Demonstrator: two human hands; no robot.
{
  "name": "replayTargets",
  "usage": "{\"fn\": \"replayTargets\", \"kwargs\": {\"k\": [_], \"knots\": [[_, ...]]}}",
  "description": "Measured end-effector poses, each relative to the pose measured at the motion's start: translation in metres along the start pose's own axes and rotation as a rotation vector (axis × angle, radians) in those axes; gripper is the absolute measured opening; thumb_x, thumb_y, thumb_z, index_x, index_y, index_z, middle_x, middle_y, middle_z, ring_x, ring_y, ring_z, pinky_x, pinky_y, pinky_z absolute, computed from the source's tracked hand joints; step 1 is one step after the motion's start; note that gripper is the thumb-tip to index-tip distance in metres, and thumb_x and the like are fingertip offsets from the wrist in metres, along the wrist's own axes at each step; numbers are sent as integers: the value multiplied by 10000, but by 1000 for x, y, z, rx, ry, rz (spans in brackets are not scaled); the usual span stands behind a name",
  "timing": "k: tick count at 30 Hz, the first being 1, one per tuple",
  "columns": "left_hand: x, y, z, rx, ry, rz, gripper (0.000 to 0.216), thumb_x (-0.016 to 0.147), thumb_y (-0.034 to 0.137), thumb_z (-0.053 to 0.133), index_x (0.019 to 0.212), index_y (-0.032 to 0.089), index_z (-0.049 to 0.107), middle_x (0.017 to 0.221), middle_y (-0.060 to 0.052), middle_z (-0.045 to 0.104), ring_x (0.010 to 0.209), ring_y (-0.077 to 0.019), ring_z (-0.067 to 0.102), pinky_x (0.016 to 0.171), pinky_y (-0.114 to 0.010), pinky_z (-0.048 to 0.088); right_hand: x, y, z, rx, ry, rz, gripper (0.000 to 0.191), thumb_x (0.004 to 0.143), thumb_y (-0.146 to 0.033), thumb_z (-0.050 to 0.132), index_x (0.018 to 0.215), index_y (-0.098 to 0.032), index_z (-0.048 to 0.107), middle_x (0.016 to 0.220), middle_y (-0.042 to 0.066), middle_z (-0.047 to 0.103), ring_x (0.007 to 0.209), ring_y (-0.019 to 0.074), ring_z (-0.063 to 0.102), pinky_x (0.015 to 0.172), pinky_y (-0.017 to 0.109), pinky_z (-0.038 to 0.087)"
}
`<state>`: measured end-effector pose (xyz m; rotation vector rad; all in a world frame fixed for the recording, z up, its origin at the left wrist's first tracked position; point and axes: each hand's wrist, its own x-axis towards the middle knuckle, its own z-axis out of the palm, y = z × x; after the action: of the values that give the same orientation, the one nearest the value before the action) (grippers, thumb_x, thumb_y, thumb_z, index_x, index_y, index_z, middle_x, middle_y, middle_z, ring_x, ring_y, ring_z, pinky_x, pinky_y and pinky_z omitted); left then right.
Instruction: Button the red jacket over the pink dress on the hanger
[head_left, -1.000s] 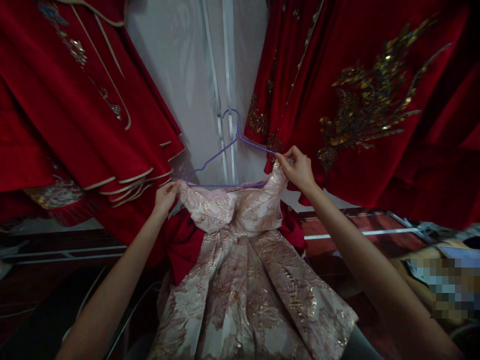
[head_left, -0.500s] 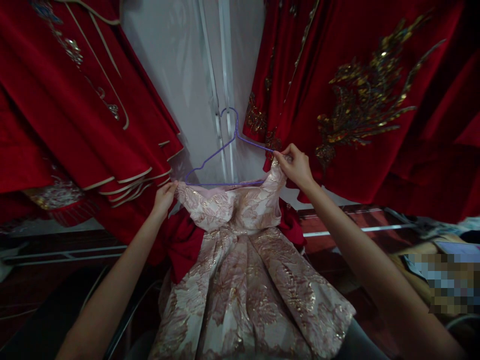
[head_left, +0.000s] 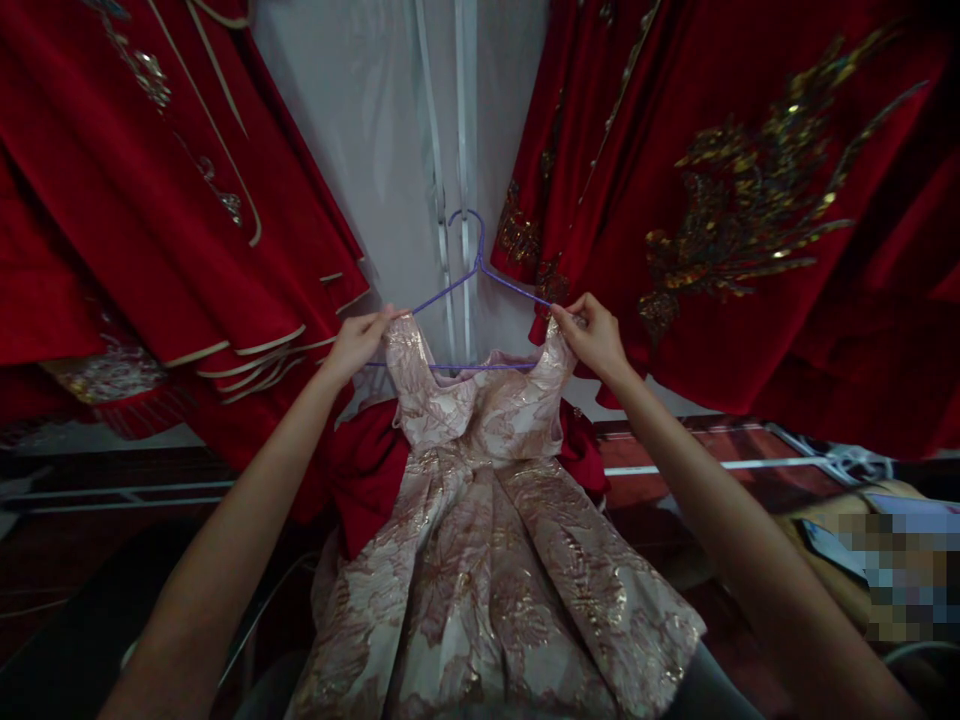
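Note:
A pale pink and gold brocade dress (head_left: 472, 560) is spread out in front of me, with a purple hanger (head_left: 478, 262) inside its neckline. My left hand (head_left: 361, 345) pinches the top of the left shoulder strap, which now lies over the hanger's left arm. On the other side, my right hand (head_left: 595, 333) pinches the right strap at the hanger's right arm. The hanger's lower bar runs across the neckline, and its hook points up. Both hands are closed, fingertips on the fabric.
Red garments with gold trim (head_left: 247, 260) hang at the left. At the right hangs a red garment with a sequined gold motif (head_left: 750, 200). Behind the hanger stands a pale wall with a white vertical pole (head_left: 463, 150). Red cloth (head_left: 367, 470) lies beneath the dress.
My left hand has moved up and to the right, drawing the left strap over the hanger's left arm. My right hand keeps its hold on the right strap.

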<state>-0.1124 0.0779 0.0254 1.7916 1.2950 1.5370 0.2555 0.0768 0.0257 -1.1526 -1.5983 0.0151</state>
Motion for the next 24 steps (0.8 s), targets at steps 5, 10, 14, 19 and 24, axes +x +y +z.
{"fn": "replayTargets", "kwargs": {"k": [5, 10, 14, 19, 24], "knots": [[-31, -53, -39, -50, 18, -357, 450, 684, 521, 620, 894, 125, 673, 847, -110, 697, 693, -187, 638, 696, -323, 500, -2, 1, 6, 51, 7, 30, 321, 799, -497, 549, 691, -200, 490, 668, 12, 582, 592, 126, 492, 594, 257, 378], [-79, -100, -50, 65, -452, -501, 464, 436, 290, 786, 877, 188, 680, 918, -102, 701, 808, -227, 653, 748, -339, 511, -2, 3, 8, 46, 0, 23, 333, 795, -517, 543, 694, -204, 495, 675, 21, 596, 605, 139, 505, 593, 262, 382], [-91, -111, -52, 263, -382, -298, 355, 443, 326, 766, 766, 202, 691, 811, -78, 691, 770, -239, 635, 768, -358, 502, -1, 3, 7, 48, 5, 21, 351, 790, -540, 542, 692, -207, 494, 674, 22, 602, 601, 142, 510, 588, 261, 387], [-92, -94, -55, 255, -364, -289, 355, 437, 377, 788, 741, 213, 710, 847, -92, 704, 825, -258, 641, 782, -342, 502, -1, 4, 7, 40, 2, 13, 391, 792, -584, 520, 689, -208, 489, 672, 22, 599, 605, 142, 511, 574, 257, 383], [-61, -52, -67, -52, -303, -531, 440, 503, 422, 784, 865, 186, 698, 867, -90, 714, 720, -217, 663, 661, -313, 521, 1, 4, 3, 36, -29, -11, 389, 822, -567, 493, 675, -208, 471, 650, 15, 585, 598, 137, 517, 573, 253, 375]]}}
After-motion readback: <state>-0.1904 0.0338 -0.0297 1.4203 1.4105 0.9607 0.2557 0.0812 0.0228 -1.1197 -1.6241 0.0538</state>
